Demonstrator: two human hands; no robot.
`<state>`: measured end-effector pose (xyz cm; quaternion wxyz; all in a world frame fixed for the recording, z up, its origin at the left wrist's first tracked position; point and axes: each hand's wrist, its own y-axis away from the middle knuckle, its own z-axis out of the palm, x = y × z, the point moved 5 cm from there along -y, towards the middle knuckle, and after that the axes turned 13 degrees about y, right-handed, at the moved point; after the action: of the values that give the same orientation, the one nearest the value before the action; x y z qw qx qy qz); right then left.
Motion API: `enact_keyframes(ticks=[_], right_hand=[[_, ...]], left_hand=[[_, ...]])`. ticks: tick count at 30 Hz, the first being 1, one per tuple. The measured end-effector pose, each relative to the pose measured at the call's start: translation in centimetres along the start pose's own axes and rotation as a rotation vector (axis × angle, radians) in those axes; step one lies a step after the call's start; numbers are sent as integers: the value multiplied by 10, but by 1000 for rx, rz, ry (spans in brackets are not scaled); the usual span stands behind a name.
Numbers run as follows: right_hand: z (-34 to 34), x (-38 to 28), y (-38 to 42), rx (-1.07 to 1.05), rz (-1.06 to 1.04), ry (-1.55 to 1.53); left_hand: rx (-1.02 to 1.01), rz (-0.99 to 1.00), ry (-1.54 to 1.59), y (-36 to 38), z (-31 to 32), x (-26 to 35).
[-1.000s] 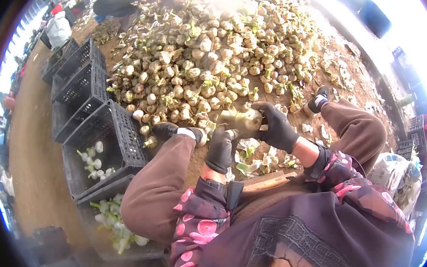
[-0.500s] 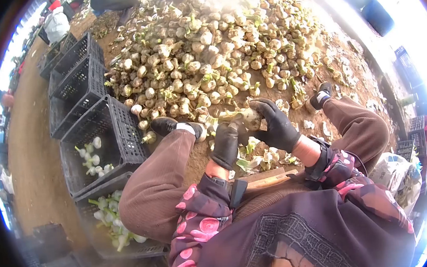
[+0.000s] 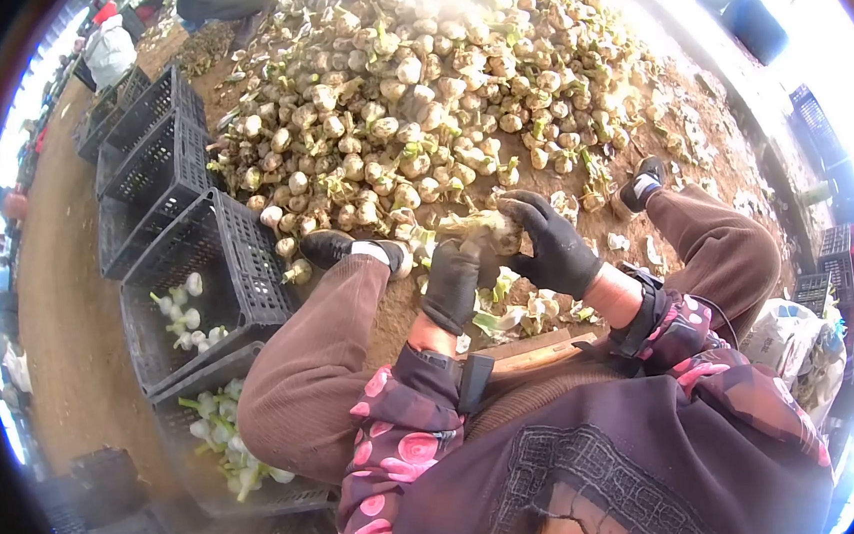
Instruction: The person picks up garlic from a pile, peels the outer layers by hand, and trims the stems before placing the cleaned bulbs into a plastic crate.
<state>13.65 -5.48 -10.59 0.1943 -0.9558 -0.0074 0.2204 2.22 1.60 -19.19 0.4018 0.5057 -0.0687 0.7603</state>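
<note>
A garlic bulb (image 3: 484, 226) with dirty, loose outer skin is held between my two gloved hands, above the ground between my legs. My left hand (image 3: 454, 283), in a black glove, is closed at the underside of the bulb and its stalk; its fingertips are blurred. On the bulb's round end, my right hand (image 3: 554, 249) curls its gloved fingers over the top. Whether a small tool is hidden between the hands, I cannot make out. Peeled skins and leaf scraps (image 3: 526, 314) lie just below the hands.
A large heap of garlic bulbs (image 3: 414, 97) spreads ahead. On the left, a black crate (image 3: 256, 265) holds several white bulbs, and another crate (image 3: 174, 427) below holds more. Stacked crates (image 3: 162, 152) stand farther off. A white sack (image 3: 789, 339) sits at right.
Both hands stay on the garlic bulb, which has shifted and turned slightly. My right fingers have moved a little up and left over it. The crates and heap look the same.
</note>
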Motion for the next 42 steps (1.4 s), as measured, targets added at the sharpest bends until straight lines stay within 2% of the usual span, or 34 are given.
enact_keyframes(ticks=[2, 4, 8, 10, 14, 17, 19, 20, 22, 24, 26, 28, 30, 31, 32, 33, 34, 35, 36, 38, 39, 40, 42], right_hand=[[-1, -1, -1, 3, -5, 18], [-4, -3, -3, 16, -10, -14], [-2, -3, -4, 24, -35, -8], [1, 3, 0, 21, 35, -27], [1, 8, 0, 11, 114, -34], [3, 10, 2, 8, 168, -63], [6, 6, 3, -8, 125, -34], [7, 5, 3, -12, 125, -36], [16, 16, 7, -147, 422, -475], [16, 16, 7, -153, 426, -477], [15, 16, 7, -157, 435, -477], [0, -3, 3, 92, 80, 86], [-2, -13, 1, 129, 16, 33], [3, -8, 3, 49, 188, -84], [9, -2, 5, -28, 357, -201], [33, 13, 13, -5, 589, -1020], [38, 21, 14, -2, 587, -1020], [48, 23, 17, -155, 629, -1420], [56, 19, 21, -315, 656, -1817], [60, 8, 11, -286, 647, -1793], [55, 6, 10, -112, 803, -1468], [46, 9, 14, 55, 931, -1132], [60, 24, 24, 33, 1006, -1011]], left_hand=[[18, 13, 31, -1, -2, 0], [-2, -36, 238, 1, -1, -3], [-76, -76, 69, 0, -4, 3], [-30, 12, 133, 2, -2, 3], [-51, -65, 304, 3, 3, 5], [-43, -97, 265, -1, 1, 4], [137, 20, -172, -6, -11, 3], [140, 17, -170, -5, -12, 2], [-18, 204, -6, -1, -3, 13], [9, 240, -26, -1, -11, 7], [-77, 30, 68, -8, -8, -1], [-48, -17, 5, -13, -10, -9], [20, 187, 129, -10, -8, -8], [7, 122, 261, -12, -7, -10], [9, 123, 259, -10, -8, -10], [18, 158, 279, -7, -9, -8], [25, 191, 299, -2, -8, -1], [110, 171, 168, 1, -7, 3], [104, 167, 167, 0, -5, 1], [178, 276, 103, -2, -4, 9], [147, 494, -147, 5, 5, 23], [97, 550, -344, 3, 9, 17], [133, 552, -464, -2, 1, 3]])
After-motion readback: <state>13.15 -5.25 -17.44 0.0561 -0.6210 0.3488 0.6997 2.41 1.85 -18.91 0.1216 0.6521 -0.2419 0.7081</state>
